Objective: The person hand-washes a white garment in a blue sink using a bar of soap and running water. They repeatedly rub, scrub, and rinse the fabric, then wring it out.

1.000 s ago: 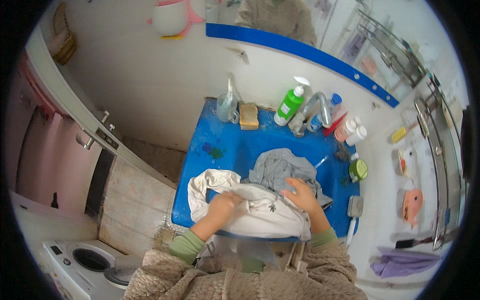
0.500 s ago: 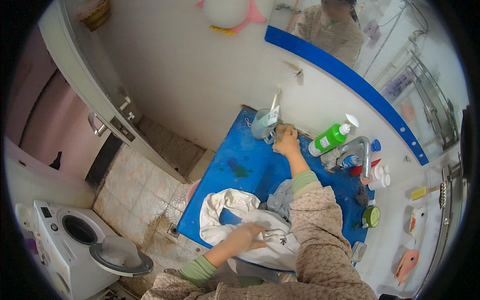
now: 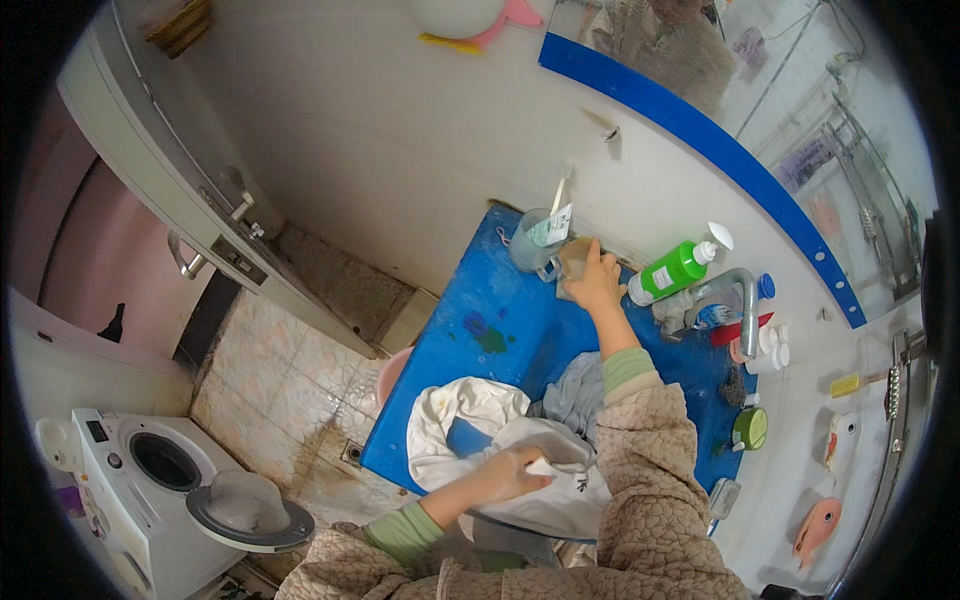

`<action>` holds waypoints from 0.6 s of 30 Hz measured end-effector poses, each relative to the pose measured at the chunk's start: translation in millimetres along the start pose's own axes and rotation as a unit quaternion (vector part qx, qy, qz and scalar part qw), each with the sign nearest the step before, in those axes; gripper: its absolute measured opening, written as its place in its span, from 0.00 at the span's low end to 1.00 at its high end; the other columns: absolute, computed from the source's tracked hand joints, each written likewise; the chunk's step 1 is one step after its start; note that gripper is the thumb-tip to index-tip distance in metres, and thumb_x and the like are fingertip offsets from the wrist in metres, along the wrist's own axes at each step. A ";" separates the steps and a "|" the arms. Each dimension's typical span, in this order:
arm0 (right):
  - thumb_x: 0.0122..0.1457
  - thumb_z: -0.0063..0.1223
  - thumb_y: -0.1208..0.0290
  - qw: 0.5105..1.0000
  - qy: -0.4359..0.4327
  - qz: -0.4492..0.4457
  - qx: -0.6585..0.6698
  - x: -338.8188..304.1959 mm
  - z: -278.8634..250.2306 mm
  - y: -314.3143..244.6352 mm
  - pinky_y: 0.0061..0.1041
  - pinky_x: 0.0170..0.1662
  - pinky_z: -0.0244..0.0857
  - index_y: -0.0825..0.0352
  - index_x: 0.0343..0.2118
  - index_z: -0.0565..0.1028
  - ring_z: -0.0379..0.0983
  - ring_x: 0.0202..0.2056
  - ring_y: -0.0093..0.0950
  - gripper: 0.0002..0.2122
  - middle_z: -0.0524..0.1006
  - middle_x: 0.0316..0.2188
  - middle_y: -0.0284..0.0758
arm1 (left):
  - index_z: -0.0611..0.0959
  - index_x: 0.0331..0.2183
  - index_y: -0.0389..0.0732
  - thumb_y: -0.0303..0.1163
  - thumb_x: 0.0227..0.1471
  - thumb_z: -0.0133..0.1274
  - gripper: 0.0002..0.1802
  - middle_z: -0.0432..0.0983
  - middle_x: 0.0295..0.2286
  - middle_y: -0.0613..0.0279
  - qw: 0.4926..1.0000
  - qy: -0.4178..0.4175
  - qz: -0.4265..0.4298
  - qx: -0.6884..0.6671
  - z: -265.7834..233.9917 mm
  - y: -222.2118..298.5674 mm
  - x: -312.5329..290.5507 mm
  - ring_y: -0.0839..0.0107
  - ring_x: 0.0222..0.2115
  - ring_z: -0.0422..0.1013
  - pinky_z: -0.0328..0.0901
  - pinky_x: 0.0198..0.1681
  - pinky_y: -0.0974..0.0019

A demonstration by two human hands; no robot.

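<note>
On the blue counter [image 3: 452,300], a white garment [image 3: 445,410] with a small dark mark lies bunched at the front. My left hand [image 3: 510,475] is closed on a fold of it. Beside the garment is a crumpled grey cloth [image 3: 577,392]. My right hand [image 3: 598,278] reaches to the back of the counter, its fingers closed on the side of a tan block-like thing [image 3: 573,262]; what it is exactly I cannot make out. Touching or just left of that block stands a clear cup [image 3: 528,250] with a toothbrush [image 3: 558,195] and a tube [image 3: 550,228] in it.
Right of my right hand are a green pump bottle [image 3: 670,273], a metal faucet [image 3: 748,300], white bottles [image 3: 772,350] and a round green container [image 3: 749,429]. A blue-edged mirror [image 3: 700,130] hangs above. At lower left a washing machine [image 3: 150,520] has its door open.
My right hand has shifted slightly right on the tan block, so more of the block shows. My left hand now pinches up a fold of the white garment. The whole view has tilted down slightly.
</note>
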State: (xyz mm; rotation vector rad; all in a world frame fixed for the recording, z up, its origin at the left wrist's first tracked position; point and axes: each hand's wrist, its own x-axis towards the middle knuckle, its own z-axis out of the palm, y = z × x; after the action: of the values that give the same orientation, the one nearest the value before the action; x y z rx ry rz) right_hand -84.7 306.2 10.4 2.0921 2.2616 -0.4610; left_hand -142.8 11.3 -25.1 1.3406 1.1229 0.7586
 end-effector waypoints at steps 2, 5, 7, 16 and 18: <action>0.40 0.61 0.59 1.000 0.005 0.000 -0.002 -3.8 -0.4 -0.6 0.50 0.51 0.51 0.55 0.61 0.44 0.52 0.56 0.40 0.46 0.57 0.54 0.42 | 0.70 0.46 0.34 0.39 0.48 0.53 0.26 0.69 0.42 0.52 0.982 -0.019 -0.085 -0.165 1.4 -12.7 -3.9 0.63 0.42 0.65 0.60 0.45 0.66; 0.41 0.61 0.61 0.999 -0.017 0.031 0.030 -8.4 -2.0 -5.7 0.50 0.51 0.50 0.55 0.61 0.44 0.52 0.56 0.41 0.45 0.57 0.53 0.43 | 0.63 0.51 0.31 0.39 0.51 0.50 0.30 0.65 0.46 0.54 0.936 -0.021 -0.154 -0.315 1.2 -28.8 -11.3 0.70 0.47 0.60 0.55 0.49 0.70; 0.41 0.60 0.63 0.996 -0.021 0.060 0.064 -9.3 1.1 -4.5 0.50 0.51 0.50 0.56 0.61 0.44 0.52 0.56 0.41 0.45 0.57 0.53 0.43 | 0.63 0.51 0.31 0.42 0.51 0.48 0.31 0.67 0.44 0.51 0.932 -0.007 -0.135 -0.335 -4.0 -13.7 -17.6 0.69 0.45 0.61 0.55 0.48 0.70; 0.46 0.47 0.79 0.913 0.048 -0.068 0.399 -86.9 19.5 85.2 0.34 0.55 0.51 0.66 0.60 0.47 0.55 0.55 0.43 0.36 0.57 0.56 0.48 | 0.64 0.52 0.38 0.37 0.58 0.39 0.23 0.67 0.47 0.55 0.827 -0.057 -0.183 -0.528 3.0 -48.0 -12.7 0.64 0.46 0.65 0.62 0.49 0.60; 0.47 0.44 0.81 0.907 0.074 -0.185 0.370 -154.8 31.1 81.9 0.36 0.54 0.52 0.66 0.59 0.50 0.57 0.53 0.43 0.33 0.58 0.55 0.47 | 0.65 0.51 0.37 0.40 0.59 0.36 0.23 0.67 0.45 0.55 0.780 -0.039 -0.186 -0.596 4.0 -45.5 -14.2 0.64 0.45 0.66 0.62 0.48 0.62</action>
State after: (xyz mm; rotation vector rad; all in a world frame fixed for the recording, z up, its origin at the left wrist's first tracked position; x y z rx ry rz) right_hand 5.0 153.1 -1.7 1.9607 2.9145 -1.4206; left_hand -151.7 -9.3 -67.4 0.0526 0.5542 0.8543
